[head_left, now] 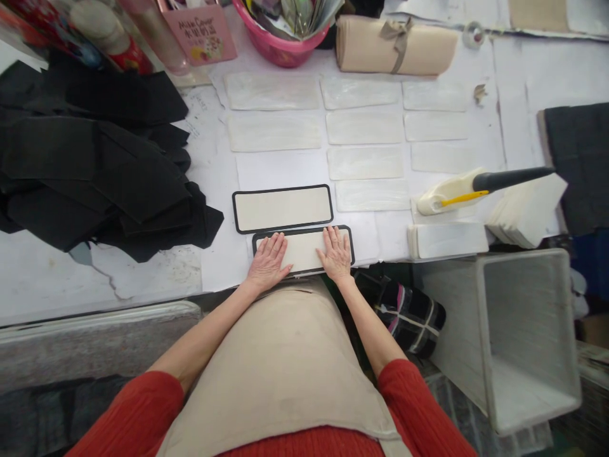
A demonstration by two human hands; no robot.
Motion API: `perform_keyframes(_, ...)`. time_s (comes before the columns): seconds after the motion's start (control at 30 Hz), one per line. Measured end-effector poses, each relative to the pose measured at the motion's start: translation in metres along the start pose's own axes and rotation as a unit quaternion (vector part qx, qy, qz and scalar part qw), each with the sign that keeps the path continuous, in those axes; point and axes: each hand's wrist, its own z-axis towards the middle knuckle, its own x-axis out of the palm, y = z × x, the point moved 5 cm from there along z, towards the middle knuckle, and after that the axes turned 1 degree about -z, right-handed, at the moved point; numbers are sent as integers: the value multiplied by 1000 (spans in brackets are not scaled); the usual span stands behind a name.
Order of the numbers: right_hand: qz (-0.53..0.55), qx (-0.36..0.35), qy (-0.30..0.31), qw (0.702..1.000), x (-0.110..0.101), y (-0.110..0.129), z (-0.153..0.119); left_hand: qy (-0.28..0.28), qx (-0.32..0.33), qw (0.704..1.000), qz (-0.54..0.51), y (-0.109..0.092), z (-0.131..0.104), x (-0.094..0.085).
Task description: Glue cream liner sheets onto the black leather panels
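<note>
Both our hands flat on a cream panel with a black border, right at the near edge of the tabletop.

Going left to right: there's a heap of black fabric (95,158) off on the left, well apart from us. Then our left hand (267,261) lies palm down with fingers spread on the left end of the near panel (303,250), and our right hand (335,254) does the same on its right end, so neither is gripping anything, just pressing flat. A second bordered panel (282,208) sits just behind the one we're touching. Further back are rows of pale glue-coated pieces (364,129) on the white tabletop (504,82). To the right lies a glue brush (476,188) with a dark handle, and beyond the edge stands a white bin (518,330).
</note>
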Motion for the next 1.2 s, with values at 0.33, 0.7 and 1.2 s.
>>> perform_keyframes(0.33, 11, -1, -1, 1000, -9, -7, 2, -26, 8, 1000, -8, 1, 1, -6)
perform_keyframes(0.7, 5, 62, -16, 998, -3, -33, -3, -31, 10, 999, 5, 12, -3, -3)
perform_keyframes(1.2, 111, 261, -112, 952, -7, -48, -47, -96, -219, 962, -132, 41, -53, -37)
